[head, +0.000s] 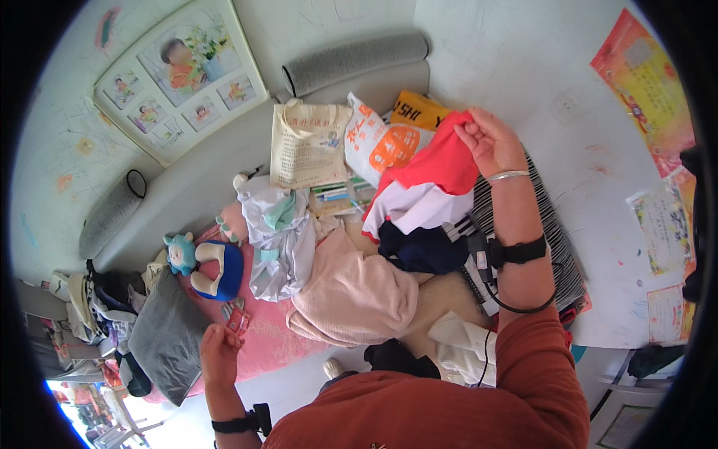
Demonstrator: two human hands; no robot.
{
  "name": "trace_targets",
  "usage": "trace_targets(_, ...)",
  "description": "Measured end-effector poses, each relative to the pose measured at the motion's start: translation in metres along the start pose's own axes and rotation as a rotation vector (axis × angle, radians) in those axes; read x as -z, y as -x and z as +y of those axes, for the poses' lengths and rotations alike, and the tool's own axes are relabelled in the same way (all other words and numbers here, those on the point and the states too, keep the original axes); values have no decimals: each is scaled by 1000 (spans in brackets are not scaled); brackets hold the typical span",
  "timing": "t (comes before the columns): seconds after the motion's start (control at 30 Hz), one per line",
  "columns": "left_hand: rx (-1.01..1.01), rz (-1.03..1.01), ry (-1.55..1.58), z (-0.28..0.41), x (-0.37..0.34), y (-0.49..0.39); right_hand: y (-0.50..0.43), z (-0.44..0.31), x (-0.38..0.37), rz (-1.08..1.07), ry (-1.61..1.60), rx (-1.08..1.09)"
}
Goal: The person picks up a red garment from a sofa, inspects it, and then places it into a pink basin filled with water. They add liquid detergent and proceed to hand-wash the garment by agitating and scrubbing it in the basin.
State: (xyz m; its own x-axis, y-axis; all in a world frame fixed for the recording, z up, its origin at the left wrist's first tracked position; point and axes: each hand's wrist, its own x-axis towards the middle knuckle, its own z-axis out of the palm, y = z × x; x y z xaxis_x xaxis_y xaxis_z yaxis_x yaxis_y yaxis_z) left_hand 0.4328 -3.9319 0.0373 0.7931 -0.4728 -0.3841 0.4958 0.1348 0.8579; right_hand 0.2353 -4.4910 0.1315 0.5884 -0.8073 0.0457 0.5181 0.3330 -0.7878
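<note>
My right hand point(489, 139) is raised at the upper right and pinches the edge of a red and white garment point(437, 163), whose white part hangs over a dark navy cloth point(423, 247). My left hand point(220, 351) is at the lower left above the edge of the pink bedding, its fingers curled; nothing plain shows in it. Between the hands lies a crumpled pale pink fleece cloth point(359, 297). A light grey-white garment point(280, 236) with mint patches lies left of it. A white knitted cloth point(463, 342) is near my body.
Behind the clothes stand a cream tote bag point(308, 146) and a white and orange plastic bag point(384, 137). At left are a blue neck pillow point(230, 272), a blue plush toy point(180, 253) and a grey pillow point(168, 331). Striped black and white fabric point(516, 219) lies along the right wall.
</note>
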Motion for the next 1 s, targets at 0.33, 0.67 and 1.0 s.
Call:
trace_targets(0.33, -379, -266, -438, 58, 9, 18, 144, -104, -281, -784, -61, 276)
trace_targets(0.67, -816, -314, -712, 32, 12, 70, 230, -67, -399, -935, -83, 76)
trace_targets(1.0, -523, -244, -211, 60, 90, 199, 243, 49, -404, -926, 88, -57)
